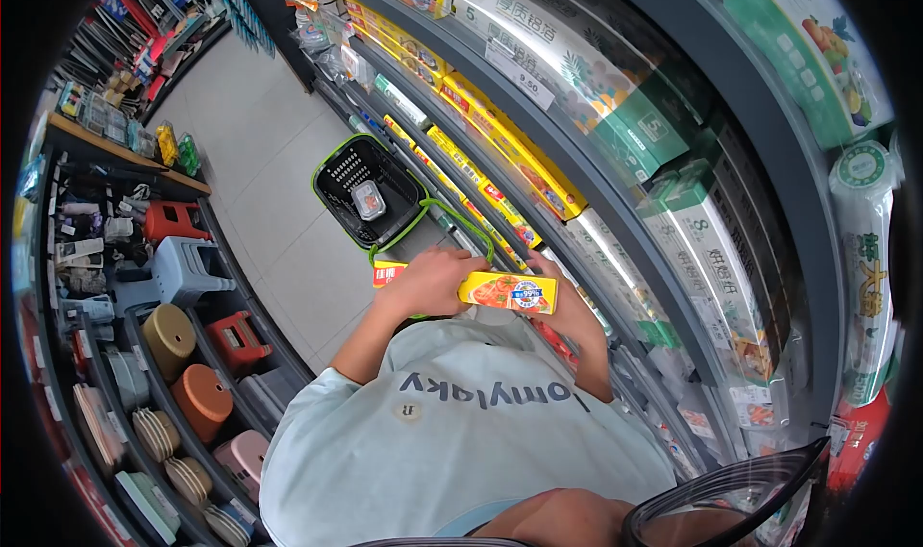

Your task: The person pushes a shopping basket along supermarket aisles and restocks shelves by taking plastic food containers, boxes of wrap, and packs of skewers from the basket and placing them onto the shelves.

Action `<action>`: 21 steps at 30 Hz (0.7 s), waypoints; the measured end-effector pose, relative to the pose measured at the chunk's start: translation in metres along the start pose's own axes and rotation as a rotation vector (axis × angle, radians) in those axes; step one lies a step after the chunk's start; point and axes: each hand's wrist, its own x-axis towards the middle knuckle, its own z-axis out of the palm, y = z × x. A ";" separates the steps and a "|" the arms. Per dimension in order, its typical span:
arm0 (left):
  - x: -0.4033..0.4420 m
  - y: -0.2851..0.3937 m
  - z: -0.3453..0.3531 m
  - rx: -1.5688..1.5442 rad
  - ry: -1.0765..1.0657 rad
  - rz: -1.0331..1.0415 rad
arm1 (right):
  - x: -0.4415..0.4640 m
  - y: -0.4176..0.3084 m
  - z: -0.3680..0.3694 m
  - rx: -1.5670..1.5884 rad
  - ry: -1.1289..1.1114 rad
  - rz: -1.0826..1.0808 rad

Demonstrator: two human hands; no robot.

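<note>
A long yellow box point(510, 292) with tomatoes printed on it and a red label at its left end lies crosswise in front of my chest. My left hand point(436, 282) is closed around its middle, fingers over the top. At the box's right end is my right hand point(569, 302), closed against it, with its fingers partly hidden behind the carton. Just beyond my hands, a black basket point(336, 191) with a green rim stands on the floor. A clear pack point(367, 201) sits inside the basket, and its green handle point(466, 225) leans toward my hands.
Shelves on the right hold yellow cartons point(514, 148), foil boxes point(577, 66) and baking paper boxes point(707, 268). Stools point(183, 268) in several colours and stacked bowls point(156, 432) fill the left shelves. A grey tiled aisle point(231, 105) runs between them.
</note>
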 end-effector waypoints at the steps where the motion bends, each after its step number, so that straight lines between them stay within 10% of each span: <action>1: 0.000 -0.001 0.001 -0.001 0.008 0.000 | 0.001 0.002 -0.001 -0.123 0.036 0.005; 15: 0.005 -0.004 -0.011 -0.281 -0.366 -0.027 | -0.016 -0.004 0.019 0.413 0.225 -0.030; 21: 0.007 0.010 -0.032 0.029 -0.061 -0.094 | -0.024 -0.007 0.002 0.414 0.534 -0.095</action>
